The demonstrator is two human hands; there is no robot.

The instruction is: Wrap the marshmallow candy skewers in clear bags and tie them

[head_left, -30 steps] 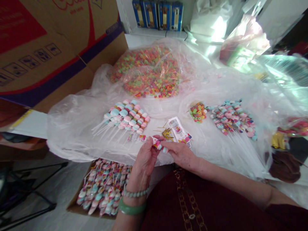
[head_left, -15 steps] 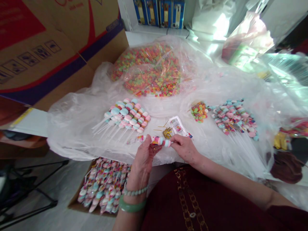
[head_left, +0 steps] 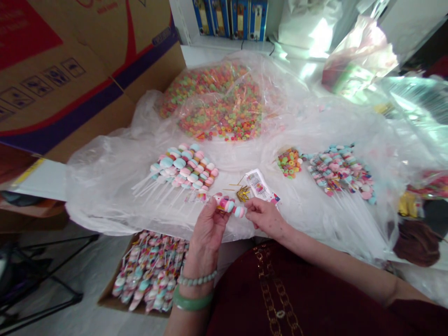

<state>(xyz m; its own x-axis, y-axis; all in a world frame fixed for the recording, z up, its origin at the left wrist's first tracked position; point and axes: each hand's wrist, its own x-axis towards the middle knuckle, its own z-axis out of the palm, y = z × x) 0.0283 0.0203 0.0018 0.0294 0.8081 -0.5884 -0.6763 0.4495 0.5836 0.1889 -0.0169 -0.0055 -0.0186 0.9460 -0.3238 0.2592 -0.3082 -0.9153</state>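
Note:
My left hand (head_left: 210, 223) is closed around a marshmallow skewer (head_left: 229, 205), its pink, white and blue pieces showing past the fingers. Clear printed wrapping (head_left: 196, 197) sticks out on the other side of that hand. Close to the skewer's right end is my right hand (head_left: 264, 215), fingertips pinched together; whatever they hold is too small to make out. Just beyond the hands lie a bunch of gold twist ties (head_left: 242, 192) and a stack of small printed bags (head_left: 258, 183). To the left, bare marshmallow skewers (head_left: 185, 167) rest in a row with their white sticks toward me.
Clear plastic sheeting (head_left: 112, 186) covers the table. At the back sits a large bag of colourful ring candies (head_left: 224, 100), with a small candy pile (head_left: 290, 162) nearer. Wrapped skewers (head_left: 341, 170) lie right; more fill a low box (head_left: 150, 273) below. A big carton (head_left: 87, 60) stands left.
The skewer has shifted slightly left and its right end has tipped down toward me. My right fingertips have come slightly away from that end.

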